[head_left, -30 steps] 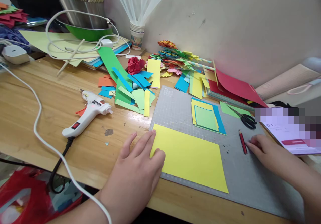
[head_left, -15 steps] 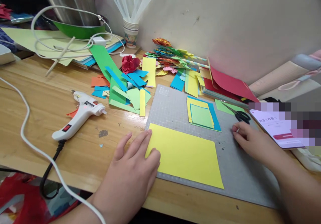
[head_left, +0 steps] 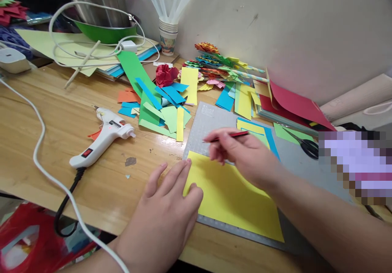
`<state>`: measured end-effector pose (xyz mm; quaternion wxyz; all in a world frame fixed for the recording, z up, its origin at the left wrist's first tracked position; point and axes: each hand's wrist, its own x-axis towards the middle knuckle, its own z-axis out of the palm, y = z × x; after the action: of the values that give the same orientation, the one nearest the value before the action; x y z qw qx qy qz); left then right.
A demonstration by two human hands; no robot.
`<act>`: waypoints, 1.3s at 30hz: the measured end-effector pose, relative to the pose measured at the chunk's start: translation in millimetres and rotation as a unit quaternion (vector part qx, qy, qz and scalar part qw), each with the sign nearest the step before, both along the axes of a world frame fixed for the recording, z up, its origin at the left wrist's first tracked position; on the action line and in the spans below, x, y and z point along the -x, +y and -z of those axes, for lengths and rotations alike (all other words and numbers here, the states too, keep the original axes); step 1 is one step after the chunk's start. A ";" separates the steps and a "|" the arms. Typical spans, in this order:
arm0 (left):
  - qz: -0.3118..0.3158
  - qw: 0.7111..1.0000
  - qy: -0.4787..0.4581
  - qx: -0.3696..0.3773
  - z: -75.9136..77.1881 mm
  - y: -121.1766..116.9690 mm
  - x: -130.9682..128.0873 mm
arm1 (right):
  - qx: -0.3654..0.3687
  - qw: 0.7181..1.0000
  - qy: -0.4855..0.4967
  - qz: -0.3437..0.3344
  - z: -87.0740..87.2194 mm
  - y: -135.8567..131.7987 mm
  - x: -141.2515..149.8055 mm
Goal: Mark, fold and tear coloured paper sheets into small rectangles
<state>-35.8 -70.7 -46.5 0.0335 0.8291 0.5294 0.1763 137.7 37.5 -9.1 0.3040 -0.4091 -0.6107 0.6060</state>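
A yellow sheet of paper (head_left: pixel 232 207) lies on the grey cutting mat (head_left: pixel 300 167). My left hand (head_left: pixel 171 199) rests with fingers spread over the sheet's left edge and the wooden table. Above the sheet's upper part, my right hand (head_left: pixel 241 154) is closed round a slim red-and-black pencil (head_left: pixel 239 134), its point towards the left. Behind that hand, partly hidden, sit stacked blue, yellow and green paper pieces (head_left: pixel 272 142). Black scissors (head_left: pixel 308 147) lie on the mat's right side by a green paper scrap (head_left: pixel 288 134).
A white glue gun (head_left: pixel 101 136) with a black cord lies at left; a white cable (head_left: pixel 39 142) crosses the table. Coloured paper strips (head_left: pixel 171 95), a crumpled red paper flower (head_left: pixel 166 75) and paper flowers on sticks (head_left: pixel 214 63) stretch along the back. A pixelated phone (head_left: pixel 361 163) is at right.
My right hand has moved left from beside the scissors to above the yellow sheet, and the pencil now shows in it. The left hand stays on the sheet's edge. The view has shifted slightly.
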 end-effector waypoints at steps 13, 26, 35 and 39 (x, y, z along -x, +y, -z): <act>0.032 0.999 0.010 -0.013 -0.1 4.7 5.6 | 0.013 0.999 0.009 -0.034 31.3 10.1 22.5; 0.024 0.999 0.010 -0.043 3.8 9.1 6.0 | -0.157 0.975 -0.147 -0.063 34.5 3.5 19.9; 0.029 0.998 0.017 -0.059 6.3 7.2 5.8 | -0.208 0.955 -0.193 -0.089 31.4 4.7 22.5; 0.028 0.998 0.015 -0.052 4.6 7.5 5.6 | -0.209 0.954 -0.194 -0.090 30.8 5.6 24.1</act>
<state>-41.4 -63.2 -51.0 -0.0129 0.8470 0.4963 0.1898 113.6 43.1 -40.0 0.2028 -0.3889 -0.8053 0.3988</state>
